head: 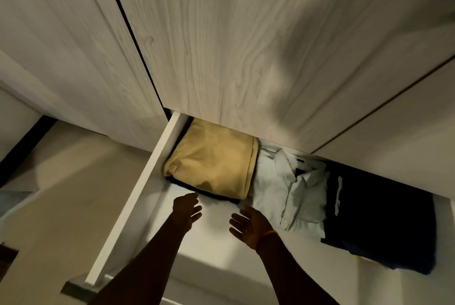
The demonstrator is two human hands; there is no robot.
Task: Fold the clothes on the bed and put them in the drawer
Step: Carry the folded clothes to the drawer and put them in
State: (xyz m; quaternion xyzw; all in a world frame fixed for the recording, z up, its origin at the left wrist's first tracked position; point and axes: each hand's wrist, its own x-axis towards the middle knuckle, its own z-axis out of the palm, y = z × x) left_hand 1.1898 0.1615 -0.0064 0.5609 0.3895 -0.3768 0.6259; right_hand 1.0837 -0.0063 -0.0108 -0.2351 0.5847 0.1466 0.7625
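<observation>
The putting-away step looks to be in hand: the drawer [138, 196] stands pulled out across the lower half of the frame, and folded clothes already lie in a row along its back. At centre sits a mustard-yellow garment [214, 164], soft and thick, folded into a plump rounded block on top of something dark whose edge shows beneath it. Just to its right, touching it, lies a pale shirt [288, 189], thin and crisp, with collar and button placket showing. Further right, a navy garment [384, 221] lies flat and heavy-looking, partly under the shirt's edge.

Both hands reach in over the bare white drawer floor, holding nothing. The left hand [188, 208] hovers near the front corner of the yellow pile, fingers loose and spread; whether it touches the dark layer I cannot tell. The right hand [248, 226] is wide, palm turned up, just beside the shirt's lower edge, an orange band at the wrist.

Pale wood-grain cupboard doors [246, 46] fill the upper frame.

Next, I'd judge, the hands must draw clear, then either fetch more clothes or slide the drawer shut.
</observation>
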